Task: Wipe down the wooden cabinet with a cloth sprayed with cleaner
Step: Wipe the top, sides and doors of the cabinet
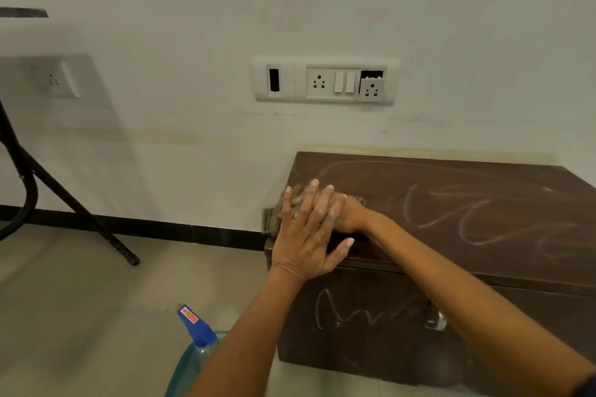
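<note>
Wooden cabinet (451, 203) — both hands pressing cloth (271, 219) on top.

1. Left hand (303, 235): bare, flat, fingers spread, palm down, laid over the other hand.
2. Right hand (346, 214): mostly hidden beneath, wrist bent leftward.
3. Both forearms bare, extended, converging.

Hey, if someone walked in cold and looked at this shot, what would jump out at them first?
Both hands stacked at the near left corner of the dark wooden cabinet: the left hand lies over the right hand, pressing a cloth that pokes out past the edge. Pale scribble marks streak the cabinet top and front. A blue-capped spray bottle stands on the floor below.
</note>
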